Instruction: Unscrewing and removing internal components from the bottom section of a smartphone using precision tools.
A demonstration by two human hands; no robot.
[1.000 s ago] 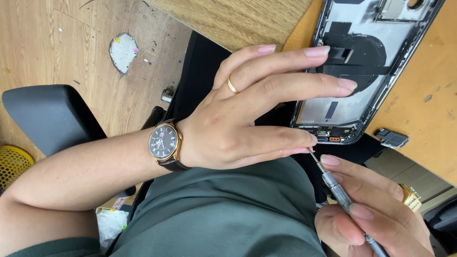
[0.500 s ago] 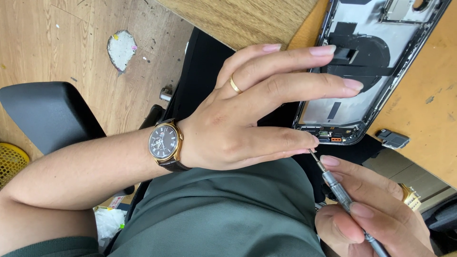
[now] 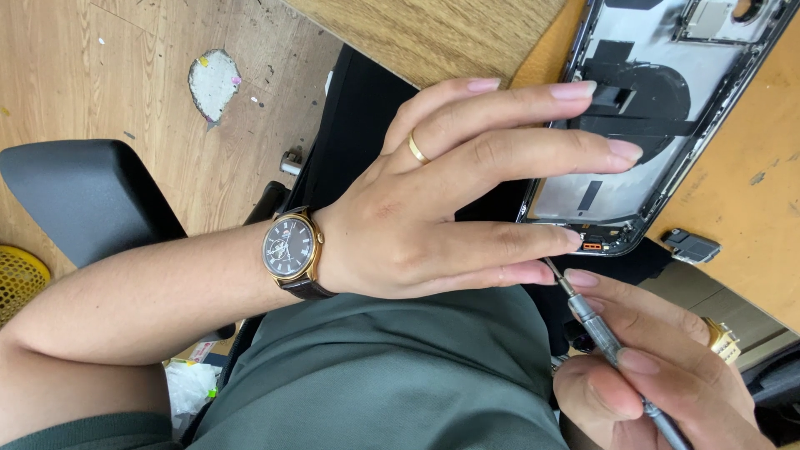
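An opened phone body (image 3: 667, 108) lies on the orange-brown work surface (image 3: 742, 192), its dark inner parts showing. My left hand (image 3: 467, 192), with a gold ring and a wristwatch (image 3: 290, 250), lies flat with fingers stretched out, its fingertips resting on the phone's lower left edge. My right hand (image 3: 658, 375) pinches a thin metal screwdriver (image 3: 604, 346) whose tip points at the phone's bottom edge, close to the left little finger.
A small dark loose part (image 3: 692, 246) lies on the work surface beside the phone. A black chair armrest (image 3: 83, 196) is at the left, above a wooden floor with a white patch (image 3: 212, 82). A yellow mesh basket (image 3: 18, 279) sits at the far left.
Almost nothing differs; the view shifts slightly, and the screwdriver tip stays by the phone's bottom edge.
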